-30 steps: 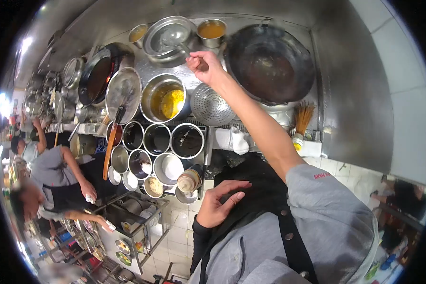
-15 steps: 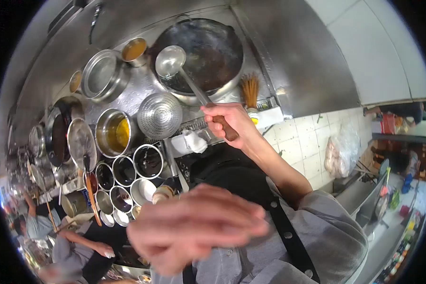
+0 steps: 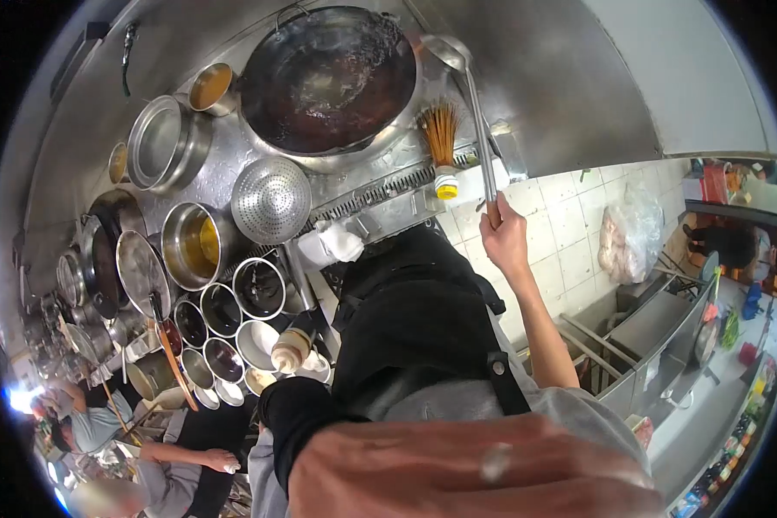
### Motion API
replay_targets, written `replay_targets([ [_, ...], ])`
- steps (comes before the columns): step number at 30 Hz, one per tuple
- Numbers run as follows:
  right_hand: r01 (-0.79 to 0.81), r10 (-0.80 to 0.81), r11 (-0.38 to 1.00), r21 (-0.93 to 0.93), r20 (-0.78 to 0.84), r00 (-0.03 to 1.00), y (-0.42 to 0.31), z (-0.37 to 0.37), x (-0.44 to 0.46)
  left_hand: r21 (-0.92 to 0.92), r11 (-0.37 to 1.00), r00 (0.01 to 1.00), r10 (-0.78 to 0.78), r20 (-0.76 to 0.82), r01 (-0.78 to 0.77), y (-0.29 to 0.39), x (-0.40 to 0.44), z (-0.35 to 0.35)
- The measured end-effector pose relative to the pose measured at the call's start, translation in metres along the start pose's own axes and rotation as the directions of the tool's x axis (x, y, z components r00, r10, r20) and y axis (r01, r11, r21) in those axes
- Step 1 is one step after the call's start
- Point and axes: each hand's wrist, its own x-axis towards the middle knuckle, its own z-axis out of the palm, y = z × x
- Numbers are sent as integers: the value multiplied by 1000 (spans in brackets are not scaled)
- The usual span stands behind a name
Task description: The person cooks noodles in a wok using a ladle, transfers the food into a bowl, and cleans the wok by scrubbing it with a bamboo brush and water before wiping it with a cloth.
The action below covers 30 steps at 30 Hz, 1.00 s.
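My right hand (image 3: pixel 504 231) is closed round the handle of a metal ladle (image 3: pixel 482 129), whose bowl is up beside the large dark wok (image 3: pixel 328 82). Below the ladle bowl and left of its shaft stands a bamboo brush (image 3: pixel 440 134) with a yellow-tipped end. My left hand (image 3: pixel 475 470) is very close to the camera at the bottom; its back shows, while its fingers are blurred and cut off. A perforated strainer (image 3: pixel 271 200) lies left of the brush, next to a pot of yellow liquid (image 3: pixel 192 246).
Several seasoning containers (image 3: pixel 259 287) stand at the left centre, with a bottle (image 3: pixel 292 349) beside them. A white cloth (image 3: pixel 340 241) lies on the stove edge. Co-workers (image 3: pixel 181 466) are at the lower left. A plastic bag (image 3: pixel 630 235) and metal sinks (image 3: pixel 656 328) are at the right.
The view has turned right. My right hand took the ladle from the lidded-looking pot area and carried it right past the wok. My left hand rose close to the camera.
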Motion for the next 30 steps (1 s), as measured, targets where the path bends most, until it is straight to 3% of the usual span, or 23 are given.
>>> replay_targets([
  [4, 51, -51, 999, -13, -61, 997, 87, 54, -6, -3, 1000, 1000, -1, 10, 1, -11, 3, -6],
  [7, 79, -82, 988, -135, -17, 996, 168, 115, -21, 6, 1000, 1000, 27, -10, -27, -17, 1, -14],
  [9, 12, -5, 991, -136, 49, 999, 172, 127, -24, 26, 999, 1000, 26, -14, -26, -20, -3, -22],
  [11, 102, -138, 945, -311, -96, 986, 140, 123, -4, 43, 999, 1000, 14, 3, -14, -25, -5, -30],
  [12, 130, -207, 909, -396, -159, 965, 119, 120, 3, 62, 998, 1000, -14, 10, 13, -26, -8, -40],
  [13, 7, -33, 970, -243, -102, 994, 99, 119, 17, 100, 993, 997, -66, 28, 63, -29, -13, -50],
  [16, -195, 217, 968, -157, 138, 966, 92, 150, 62, 295, 896, 935, -354, 26, 332, -31, -42, -84],
  [17, -260, 289, 944, -203, 125, 949, 77, 152, 69, 398, 789, 861, -509, -6, 469, -27, -50, -87],
  [20, -138, 151, 971, -195, 52, 987, 98, 159, 83, 582, 629, 811, -576, -96, 516, -23, -77, -100],
  [21, -85, 65, 978, -192, -109, 992, 117, 160, 87, 607, 605, 824, -544, -159, 516, -20, -86, -104],
  [22, -42, 47, 995, 91, -53, 997, 107, 124, 91, 632, 574, 835, -498, -235, 521, -16, -94, -108],
  [23, -302, 246, 782, 546, 175, 953, 102, 83, 91, 630, 567, 838, -462, -291, 531, -12, -101, -110],
  [25, -491, 358, 529, 692, 342, 869, 84, 13, 111, 618, 571, 842, -375, -388, 540, -7, -116, -114],
  [26, -367, 305, 626, 688, 216, 927, 4, -14, 99, 628, 558, 840, -353, -412, 543, -7, -124, -114],
  [27, -276, 190, 673, 686, 200, 961, -24, -31, 102, 590, 580, 825, -344, -447, 562, -11, -130, -113],
  [29, -165, 28, 895, 415, 316, 948, -82, -57, 118, 558, 623, 827, -300, -476, 548, -21, -132, -111],
  [30, -18, -94, 945, 327, 323, 942, -96, -44, 131, 588, 600, 827, -264, -496, 543, -24, -131, -109],
])
